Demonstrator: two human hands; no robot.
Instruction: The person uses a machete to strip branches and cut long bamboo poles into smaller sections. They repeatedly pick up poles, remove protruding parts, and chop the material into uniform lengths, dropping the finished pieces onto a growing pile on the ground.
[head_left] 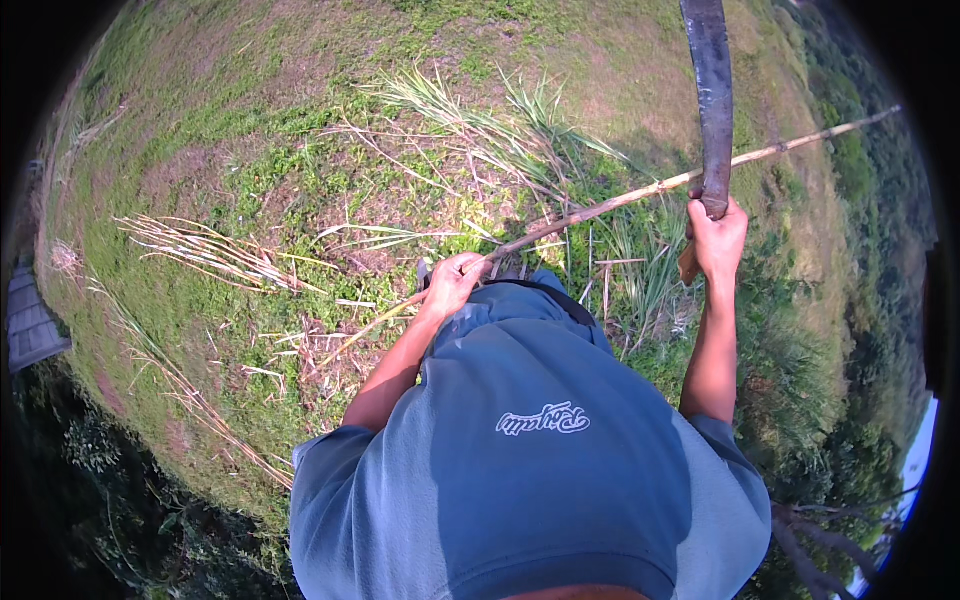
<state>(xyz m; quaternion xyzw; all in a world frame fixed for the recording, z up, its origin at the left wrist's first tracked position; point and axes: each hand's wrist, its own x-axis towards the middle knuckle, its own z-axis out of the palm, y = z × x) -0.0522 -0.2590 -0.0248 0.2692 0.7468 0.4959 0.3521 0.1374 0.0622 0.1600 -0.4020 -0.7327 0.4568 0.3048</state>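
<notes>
My left hand [455, 283] is closed around a long, thin cane stalk [610, 205], close in front of my waist. The stalk slants up to the far right, and its yellowish lower end runs down to the left past my wrist. Out to the right, my right hand [718, 238] grips a machete [711, 100] by its handle. The dark blade points upward and away, and its brown handle end shows below my fingers. In the picture the blade's lower part crosses in front of the stalk; whether they touch, I cannot tell.
Green cane leaves [490, 130] lie heaped ahead on the grass. A bundle of cut stalks [215, 255] rests to the left, with another long stalk [190, 385] nearer. Trees [880, 200] border the right side, and a grey roof [35, 320] shows far left.
</notes>
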